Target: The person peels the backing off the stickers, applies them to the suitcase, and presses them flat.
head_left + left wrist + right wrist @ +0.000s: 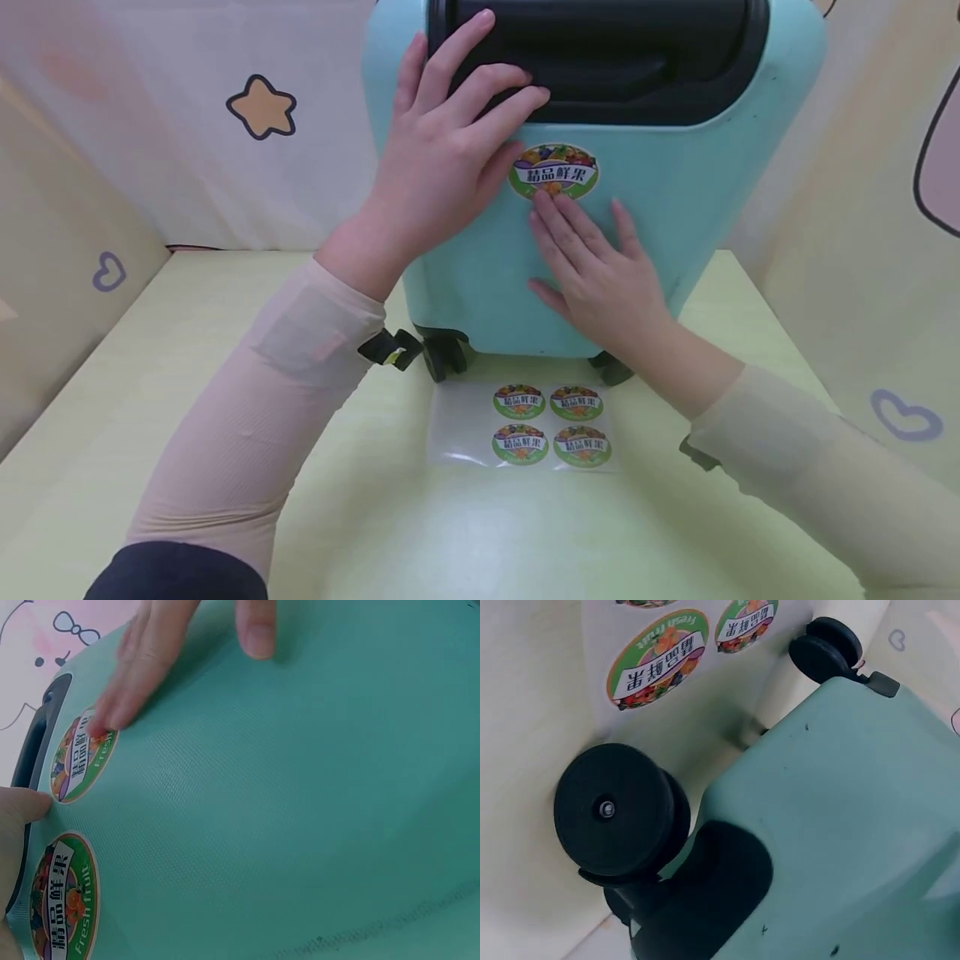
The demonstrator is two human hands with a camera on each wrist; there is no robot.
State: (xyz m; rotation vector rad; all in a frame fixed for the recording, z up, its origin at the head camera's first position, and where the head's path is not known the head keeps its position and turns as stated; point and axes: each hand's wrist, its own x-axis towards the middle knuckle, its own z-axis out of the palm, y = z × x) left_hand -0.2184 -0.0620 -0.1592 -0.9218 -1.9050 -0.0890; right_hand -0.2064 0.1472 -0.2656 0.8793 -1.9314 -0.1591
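A turquoise suitcase with a black recessed panel stands upright. My left hand rests on its upper left, fingers spread over the edge of that panel. Straight fingers of my right hand touch the lower edge of an oval fruit sticker on the suitcase front. The left wrist view has this sticker under those fingers, and a second oval sticker beside my left hand; in the head view my left hand hides that second one. Neither hand shows in the right wrist view.
A sticker sheet bearing several oval stickers lies on the pale table, in front of the suitcase's black wheels. Printed fabric walls enclose the back and sides. The right wrist view shows a wheel close up.
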